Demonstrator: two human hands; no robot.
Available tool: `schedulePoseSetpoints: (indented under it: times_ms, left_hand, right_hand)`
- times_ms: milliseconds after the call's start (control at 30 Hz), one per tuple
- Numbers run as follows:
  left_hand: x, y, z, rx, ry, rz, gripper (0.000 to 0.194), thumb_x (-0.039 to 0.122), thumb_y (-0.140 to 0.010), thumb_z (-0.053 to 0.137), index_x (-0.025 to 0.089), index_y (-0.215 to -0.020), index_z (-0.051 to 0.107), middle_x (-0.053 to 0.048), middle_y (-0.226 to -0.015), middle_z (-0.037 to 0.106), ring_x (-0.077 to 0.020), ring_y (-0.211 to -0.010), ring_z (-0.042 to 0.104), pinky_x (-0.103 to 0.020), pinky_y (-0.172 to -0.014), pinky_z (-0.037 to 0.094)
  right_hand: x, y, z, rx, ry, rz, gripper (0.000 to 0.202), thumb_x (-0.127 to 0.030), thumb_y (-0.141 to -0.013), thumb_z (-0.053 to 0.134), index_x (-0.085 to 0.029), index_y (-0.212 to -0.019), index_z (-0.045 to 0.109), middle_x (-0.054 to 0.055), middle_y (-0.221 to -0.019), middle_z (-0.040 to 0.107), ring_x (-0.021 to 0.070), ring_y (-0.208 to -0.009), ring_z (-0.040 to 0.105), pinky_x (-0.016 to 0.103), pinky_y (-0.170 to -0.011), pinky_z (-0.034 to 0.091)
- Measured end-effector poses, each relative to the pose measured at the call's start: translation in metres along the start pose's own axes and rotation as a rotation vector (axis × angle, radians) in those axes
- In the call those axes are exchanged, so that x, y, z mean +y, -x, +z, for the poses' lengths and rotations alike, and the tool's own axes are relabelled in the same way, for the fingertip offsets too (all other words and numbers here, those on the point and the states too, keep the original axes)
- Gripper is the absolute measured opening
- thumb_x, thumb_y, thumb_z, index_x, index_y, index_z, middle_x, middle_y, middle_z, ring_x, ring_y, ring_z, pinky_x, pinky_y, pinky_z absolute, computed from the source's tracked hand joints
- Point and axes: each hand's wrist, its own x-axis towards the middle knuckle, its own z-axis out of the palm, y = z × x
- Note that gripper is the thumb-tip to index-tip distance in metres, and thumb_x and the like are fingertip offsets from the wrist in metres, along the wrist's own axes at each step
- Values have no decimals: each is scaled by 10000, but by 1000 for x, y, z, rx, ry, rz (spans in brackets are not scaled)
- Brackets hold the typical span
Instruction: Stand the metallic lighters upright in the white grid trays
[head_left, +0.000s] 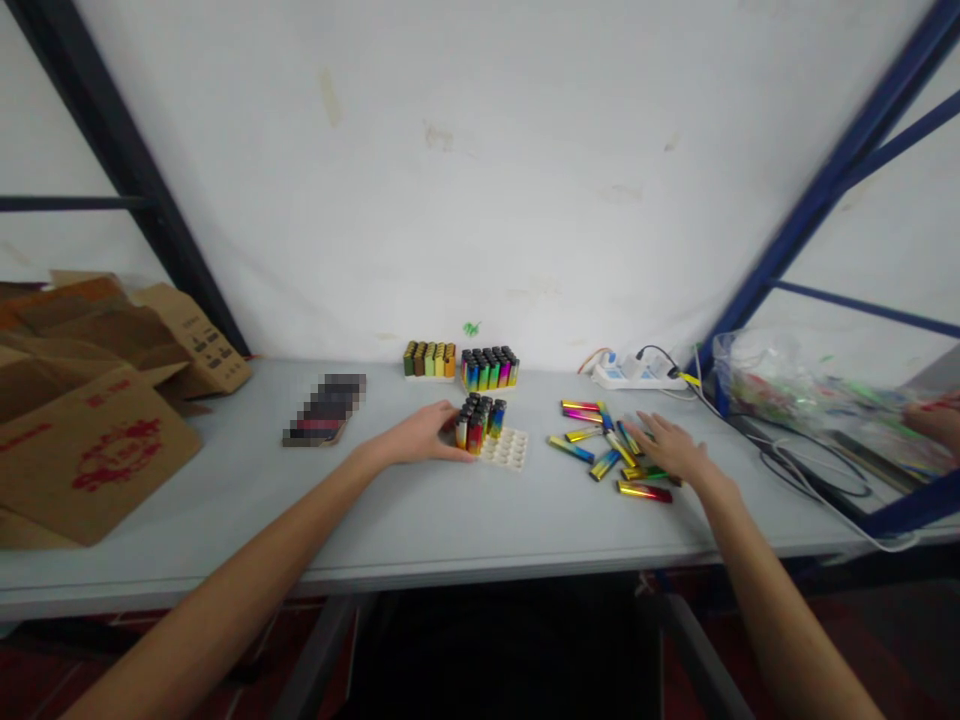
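A white tray with round holes (514, 450) stands in the middle of the table, its left part filled with upright colourful lighters (475, 425). My left hand (429, 432) is wrapped round the left end of this tray, thumb in front and fingers behind, steadying it. To the right lies a loose pile of shiny lighters (606, 463) in yellow, blue, red and pink. Over the pile's right side my right hand (670, 447) reaches with its fingers spread, close to or touching the lighters; some of them are partly hidden under it.
Two full blocks of lighters, yellow-green (430, 361) and multicoloured (490, 369), stand near the wall. A blurred-out flat item (326, 410) and cardboard boxes (105, 440) are at left. At right are a power strip (637, 374), cables, plastic bags (787, 375) and another person's hand (934, 420).
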Motion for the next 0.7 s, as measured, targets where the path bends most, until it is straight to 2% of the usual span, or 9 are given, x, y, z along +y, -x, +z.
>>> schedulePoseSetpoints:
  times_ms: [67,133,300,433,600,700]
  left_hand:
    - [1,0,0,0,7,-4,664,778,-651,812,194,-935,672,-71,-961,663,-278,-843,635,-363,-758,527]
    - [2,1,0,5,10,0,660,774,-652,813,194,-937,677,-68,-961,664,-281,-853,634,-363,-764,527]
    - [2,2,0,1,5,4,664,782,-661,801,199,-958,688,-65,-968,662,-286,-880,637,-360,-785,526]
    - [3,2,0,1,0,10,659,778,-661,801,198,-953,689,-68,-956,656,-294,-875,639,-363,-770,521]
    - [3,2,0,0,17,-6,668,778,-656,802,194,-954,672,-75,-967,658,-298,-874,643,-371,-777,522]
    - [3,3,0,1,13,-6,671,781,-655,801,198,-959,667,-75,-968,660,-300,-873,644,-372,-776,518]
  right_hand:
    - [9,3,9,-40,37,-127,557,-471,-1050,368,-349,-1574,514,102,-1704,390,426,-1557,339,791,-1179,273]
    - [4,3,16,-27,29,-174,555,-418,-1056,336,-337,-1579,504,110,-1702,392,412,-1560,335,792,-1178,271]
    - [-35,-9,19,28,-114,-96,662,-548,-1082,236,-245,-1658,358,167,-1722,332,385,-1576,325,750,-1192,294]
    - [-62,-28,11,59,-125,-124,677,-570,-1081,289,-221,-1655,369,172,-1725,322,389,-1572,335,662,-1222,317]
    - [-87,-37,6,72,-153,-279,546,-515,-1089,354,-262,-1529,556,126,-1570,563,333,-1503,442,518,-1212,378]
    - [-96,-36,8,94,-200,-361,498,-503,-1093,375,-239,-1409,655,119,-1444,661,297,-1403,542,436,-1176,418]
